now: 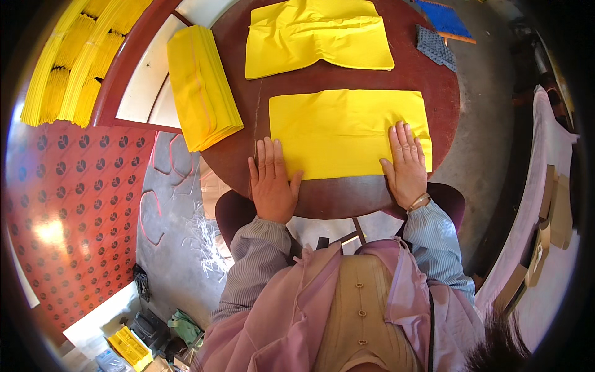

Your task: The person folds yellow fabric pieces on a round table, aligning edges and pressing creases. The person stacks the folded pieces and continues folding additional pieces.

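A flat yellow folded fabric piece (pixel 338 133) lies in front of me on the round dark-red table (pixel 347 195). My left hand (pixel 273 186) rests flat at its lower left corner, fingers stretched out, partly on the tabletop. My right hand (pixel 406 162) lies spread on its right end, covering part of that edge. Neither hand grips anything. Farther back sits a wrinkled yellow fabric pile (pixel 319 40), apart from the piece under my hands. At the left edge of the table stands a thick bundle of folded yellow pieces (pixel 201 93).
Several stacked yellow bundles (pixel 77 59) stand at the upper left. A grey cloth (pixel 436 47) lies at the table's right rim, near a blue-topped stool (pixel 446 20). Red patterned board (pixel 77 204) is at left. Cardboard pieces (pixel 539 248) lie on pale sheeting at right.
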